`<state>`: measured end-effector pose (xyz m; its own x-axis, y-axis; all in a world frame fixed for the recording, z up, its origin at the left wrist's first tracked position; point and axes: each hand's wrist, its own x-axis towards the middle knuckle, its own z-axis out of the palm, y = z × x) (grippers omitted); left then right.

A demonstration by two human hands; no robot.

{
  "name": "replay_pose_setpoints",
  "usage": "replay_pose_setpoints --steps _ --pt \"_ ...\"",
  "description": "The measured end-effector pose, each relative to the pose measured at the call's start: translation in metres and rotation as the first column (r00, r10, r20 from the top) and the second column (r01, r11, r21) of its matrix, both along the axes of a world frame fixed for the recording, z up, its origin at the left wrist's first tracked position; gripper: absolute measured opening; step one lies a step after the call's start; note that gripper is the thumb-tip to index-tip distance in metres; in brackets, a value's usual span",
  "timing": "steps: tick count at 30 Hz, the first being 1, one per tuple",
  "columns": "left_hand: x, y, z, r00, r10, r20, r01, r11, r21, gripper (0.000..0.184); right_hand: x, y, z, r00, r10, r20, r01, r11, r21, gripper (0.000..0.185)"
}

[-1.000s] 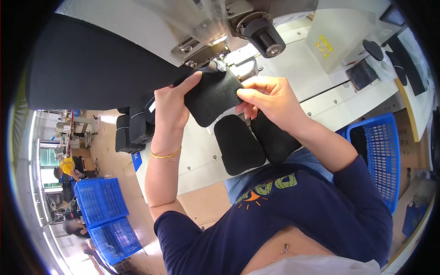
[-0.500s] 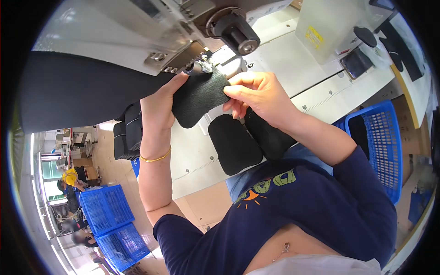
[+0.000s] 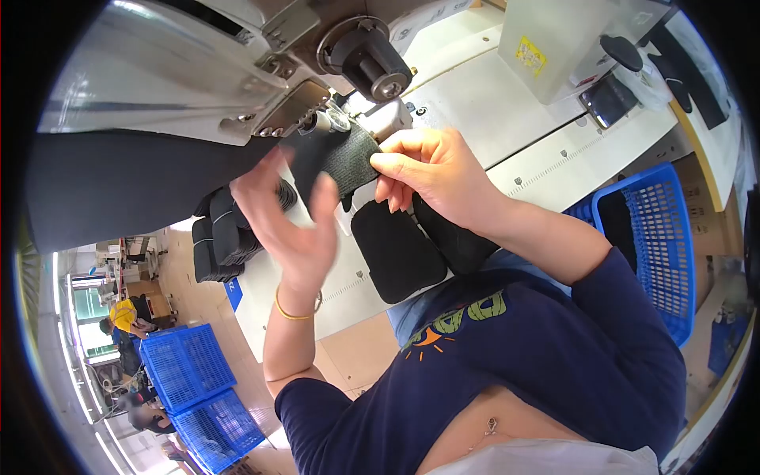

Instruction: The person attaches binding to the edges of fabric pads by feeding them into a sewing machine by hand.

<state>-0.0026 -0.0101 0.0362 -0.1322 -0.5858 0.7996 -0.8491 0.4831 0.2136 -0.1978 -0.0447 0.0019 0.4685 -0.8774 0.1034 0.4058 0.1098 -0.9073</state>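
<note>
Under the head of a sewing machine (image 3: 297,107) lies a black fabric piece (image 3: 342,165). My right hand (image 3: 431,170) pinches its right edge between thumb and fingers. My left hand (image 3: 289,229), blurred by motion, is beside the piece's left side with thumb and fingers apart and nothing visible between them. Two black rounded pads, one at the left (image 3: 397,252) and one at the right (image 3: 453,236), lie side by side at the table's front edge, below my right hand.
Stacked black pieces (image 3: 226,237) sit at the table's left end. A blue basket (image 3: 669,253) stands at the right. A phone (image 3: 609,101) lies on the white table (image 3: 483,119). Blue crates (image 3: 190,364) and people, one in yellow (image 3: 123,315), are at far left.
My left hand has let go of the fabric piece and moved down, its fingers spreading. My right hand keeps its pinch on the edge. The view has shifted, with the machine head now further left.
</note>
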Motion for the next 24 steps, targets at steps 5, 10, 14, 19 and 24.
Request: replay_pose_setpoints --steps 5,10,14,19,24 --pt "-0.011 0.001 -0.010 0.933 -0.147 0.328 0.187 0.978 -0.094 0.039 -0.002 0.013 -0.002 0.985 -0.129 -0.115 0.116 0.986 -0.120 0.020" --pt "-0.019 -0.006 -0.012 0.931 -0.177 0.319 0.224 0.968 -0.117 0.033 0.013 0.026 -0.010 0.987 -0.146 0.063 0.151 0.985 -0.085 0.022" --pt "-0.020 -0.008 -0.012 0.933 -0.159 0.324 0.211 0.969 -0.131 0.033 0.013 0.022 -0.015 0.994 -0.072 -0.077 0.062 0.990 -0.126 0.027" --pt "-0.018 -0.008 -0.012 0.923 -0.161 0.349 0.223 0.964 -0.145 0.031 0.018 0.026 -0.016 0.994 -0.092 -0.055 0.085 0.989 -0.117 0.024" --pt "-0.015 -0.010 -0.009 0.906 -0.175 0.384 0.250 0.956 -0.153 0.029 0.028 0.031 -0.021 0.987 -0.149 0.063 0.155 0.982 -0.104 0.015"
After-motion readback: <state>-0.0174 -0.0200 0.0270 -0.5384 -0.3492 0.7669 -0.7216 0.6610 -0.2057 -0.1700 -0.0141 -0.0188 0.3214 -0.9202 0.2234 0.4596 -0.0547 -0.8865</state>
